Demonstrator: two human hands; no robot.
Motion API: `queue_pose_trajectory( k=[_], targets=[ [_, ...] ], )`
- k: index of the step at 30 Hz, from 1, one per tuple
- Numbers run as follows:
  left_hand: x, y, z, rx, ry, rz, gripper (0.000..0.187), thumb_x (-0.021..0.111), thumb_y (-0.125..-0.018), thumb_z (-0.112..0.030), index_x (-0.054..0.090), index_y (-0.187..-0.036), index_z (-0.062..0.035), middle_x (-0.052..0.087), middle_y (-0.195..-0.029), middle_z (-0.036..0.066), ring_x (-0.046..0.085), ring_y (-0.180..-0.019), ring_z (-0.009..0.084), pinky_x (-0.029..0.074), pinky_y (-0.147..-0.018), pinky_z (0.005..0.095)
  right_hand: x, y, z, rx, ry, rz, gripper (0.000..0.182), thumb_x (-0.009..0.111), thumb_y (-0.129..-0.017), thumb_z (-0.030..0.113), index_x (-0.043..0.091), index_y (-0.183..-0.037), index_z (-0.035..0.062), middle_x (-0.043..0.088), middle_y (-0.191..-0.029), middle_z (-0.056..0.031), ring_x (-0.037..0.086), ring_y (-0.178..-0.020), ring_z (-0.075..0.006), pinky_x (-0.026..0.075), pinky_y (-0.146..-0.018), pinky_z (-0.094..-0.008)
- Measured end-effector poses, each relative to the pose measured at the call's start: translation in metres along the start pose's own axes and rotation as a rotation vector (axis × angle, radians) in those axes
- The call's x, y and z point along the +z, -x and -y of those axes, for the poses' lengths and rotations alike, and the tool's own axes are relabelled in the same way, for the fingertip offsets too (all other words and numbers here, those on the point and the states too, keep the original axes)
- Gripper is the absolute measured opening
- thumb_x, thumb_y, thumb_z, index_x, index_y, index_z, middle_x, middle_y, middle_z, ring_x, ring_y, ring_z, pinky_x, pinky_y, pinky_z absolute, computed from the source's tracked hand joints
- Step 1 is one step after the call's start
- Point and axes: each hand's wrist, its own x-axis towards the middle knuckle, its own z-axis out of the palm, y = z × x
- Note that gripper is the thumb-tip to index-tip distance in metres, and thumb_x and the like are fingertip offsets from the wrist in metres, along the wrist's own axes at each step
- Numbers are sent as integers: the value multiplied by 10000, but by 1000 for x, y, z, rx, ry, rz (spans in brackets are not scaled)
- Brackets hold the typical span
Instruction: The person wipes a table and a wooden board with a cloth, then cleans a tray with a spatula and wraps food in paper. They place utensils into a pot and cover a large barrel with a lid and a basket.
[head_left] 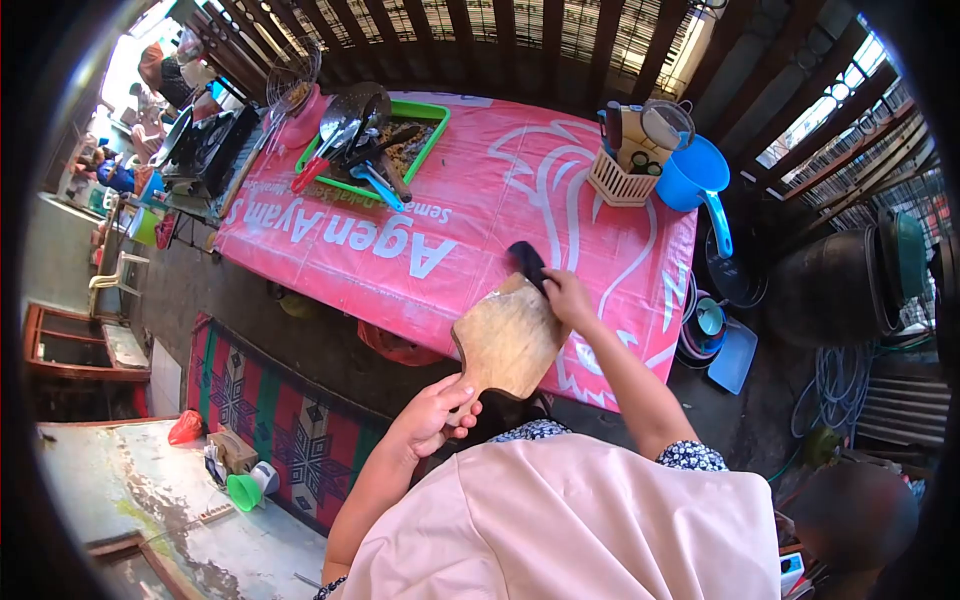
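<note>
My left hand (440,415) is closed around the handle of a wooden cutting board (510,340), which is tilted over the near edge of the table. At the board's far right edge, my right hand (568,298) is closed on a black, rounded-ended object (526,262). Its kind is not clear from here. The black object reaches past the board's far corner, above the pink table cover (470,270).
A green tray (440,135) of utensils lies at the table's far left, beside a pink container (302,120). On the right stand a cream basket (622,185) and a blue dipper (695,175). A patterned mat (290,420) covers floor at left.
</note>
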Motion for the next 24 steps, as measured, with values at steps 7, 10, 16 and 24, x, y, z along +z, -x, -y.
queue_pose_trajectory(
  k=[7, 10, 16, 24],
  targets=[
    [8, 3, -14, 80, 28, -42, 178, 461, -854, -152, 463, -1019, -84, 499, -726, 26, 467, -554, 74, 363, -428, 186, -18, 66, 150, -599, -327, 119, 314, 528, -760, 113, 522, -1066, 44, 540, -946, -186, 525, -819, -310, 418, -756, -380],
    [14, 17, -15, 108, -156, -98, 234, 467, -843, -125, 465, -1072, -76, 491, -703, 12, 471, -544, 72, 384, -440, 196, -5, 53, 119, -337, -187, -62, 333, 536, -755, 97, 519, -1079, 23, 510, -1029, -216, 512, -897, -333, 409, -799, -367],
    [10, 12, -1, 623, -1200, -394, 427, 499, -773, -131, 431, -1192, -88, 559, -710, 150, 563, -622, 320, 457, -575, 412, -61, 22, 103, -43, -617, -14, 232, 541, -775, 128, 578, -975, 15, 571, -875, -156, 551, -792, -300, 435, -740, -346],
    [26, 8, 18, 540, -1546, -539, 479, 556, -775, -321, 427, -1211, -170, 493, -728, 167, 562, -699, 324, 463, -640, 403, -87, 41, 52, 67, 148, 323, 259, 527, -803, 179, 579, -1014, 38, 571, -881, -126, 571, -746, -231, 449, -670, -297]
  ],
)
